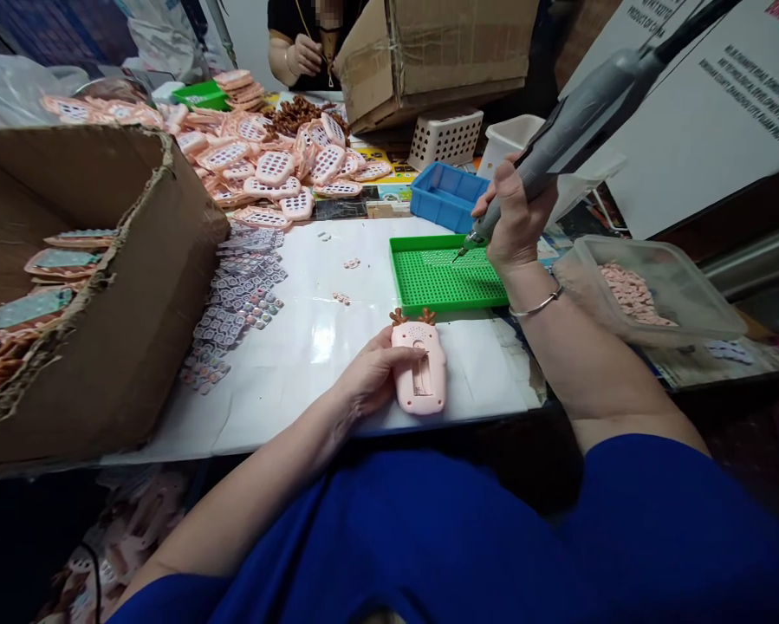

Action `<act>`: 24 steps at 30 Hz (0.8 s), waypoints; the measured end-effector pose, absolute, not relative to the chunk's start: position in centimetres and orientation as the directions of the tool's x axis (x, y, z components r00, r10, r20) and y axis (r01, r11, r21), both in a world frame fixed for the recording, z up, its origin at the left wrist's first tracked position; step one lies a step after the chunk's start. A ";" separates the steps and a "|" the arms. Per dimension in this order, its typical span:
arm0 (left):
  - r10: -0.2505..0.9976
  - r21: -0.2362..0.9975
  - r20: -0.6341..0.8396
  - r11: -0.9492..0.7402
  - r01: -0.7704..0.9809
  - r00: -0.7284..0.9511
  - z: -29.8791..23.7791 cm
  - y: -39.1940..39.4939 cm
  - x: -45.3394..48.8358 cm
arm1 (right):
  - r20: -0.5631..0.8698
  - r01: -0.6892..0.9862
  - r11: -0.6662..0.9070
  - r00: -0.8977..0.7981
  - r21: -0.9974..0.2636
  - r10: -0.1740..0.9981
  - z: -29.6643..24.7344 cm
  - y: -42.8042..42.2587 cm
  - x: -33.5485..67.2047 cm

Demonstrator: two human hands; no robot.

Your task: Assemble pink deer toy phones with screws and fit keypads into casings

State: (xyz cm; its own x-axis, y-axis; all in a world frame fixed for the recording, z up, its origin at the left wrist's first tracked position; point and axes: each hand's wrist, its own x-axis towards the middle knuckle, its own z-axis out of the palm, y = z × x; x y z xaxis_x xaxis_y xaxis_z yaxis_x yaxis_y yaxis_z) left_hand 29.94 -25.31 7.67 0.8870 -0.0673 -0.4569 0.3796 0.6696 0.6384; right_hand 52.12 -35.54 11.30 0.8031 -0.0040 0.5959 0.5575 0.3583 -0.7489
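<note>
Two hands are well apart: the left hand (373, 374) is wrapped round a pale pink plastic toy with brown antlers (421, 374), back side up, at the near edge of the white-covered tabletop (285, 381). If the thumb slips, the toy could tip off that edge. Just beyond it sits a shallow green plastic tray with a dotted floor (428, 277). Further right, the right hand (522, 224) is clamped round a long grey power screwdriver (577, 126). If its thin tip came down crooked, it could scratch the pink plastic or poke the left thumb.
</note>
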 end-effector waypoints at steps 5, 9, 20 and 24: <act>-0.043 0.657 -0.442 0.665 0.356 0.896 7.4 -25.3 30.0 | 0.588 0.495 0.439 0.802 -0.750 0.101 14.7 -35.5 45.7; -0.029 0.658 -0.432 0.673 0.337 0.902 7.2 -25.4 29.9 | 0.529 0.357 0.521 0.818 -0.775 0.227 15.6 -34.9 40.4; -0.038 0.665 -0.389 0.680 0.309 0.920 7.4 -25.4 29.8 | 0.494 0.304 0.474 0.795 -0.827 0.352 13.6 -34.0 38.4; -0.034 0.671 -0.379 0.678 0.300 0.925 7.3 -25.4 29.7 | 0.459 0.248 0.492 0.806 -0.834 0.372 13.0 -33.8 38.2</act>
